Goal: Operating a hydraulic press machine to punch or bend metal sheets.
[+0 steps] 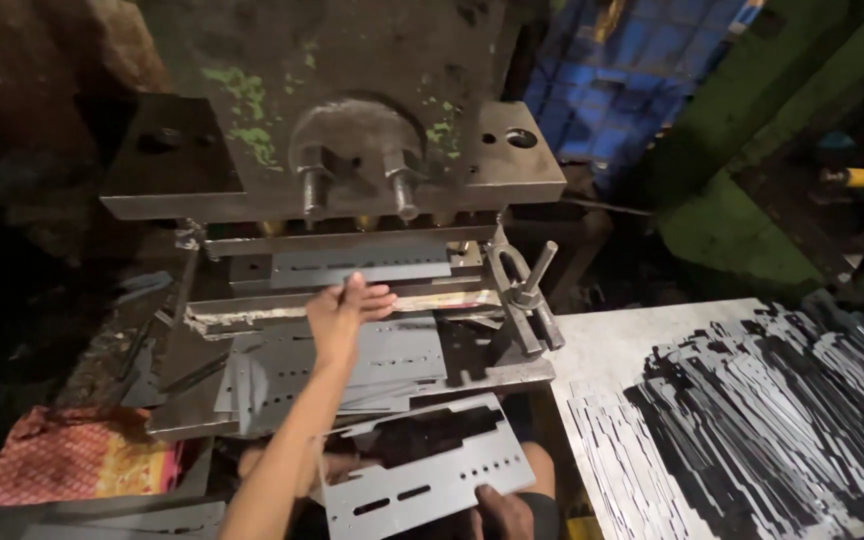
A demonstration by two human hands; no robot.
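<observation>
Nearest the camera, the right hand pinches the lower edge of a punched metal plate, a grey sheet with a long cut-out slot and rows of small holes, held tilted just in front of the press bed. The left hand reaches forward with fingers spread flat and holds nothing; its fingertips rest on the lower die, directly beneath the upper die block of the press. More punched sheets lie stacked loosely on the bed under the left forearm. A clamp bolt stands at the right end of the die. Cut metal strips are heaped on the side table to the right, and a red patterned cloth lies at lower left.

Assessment: the chief hazard is crushing, since the bare left hand lies inside the die gap and any stroke of the ram would catch it. No guard is visible. Sheet edges look sharp, and neither hand is gloved, so cuts are likely. The loose stack could slide and snag the forearm. Lighting is poor, which may hide misalignment.
</observation>
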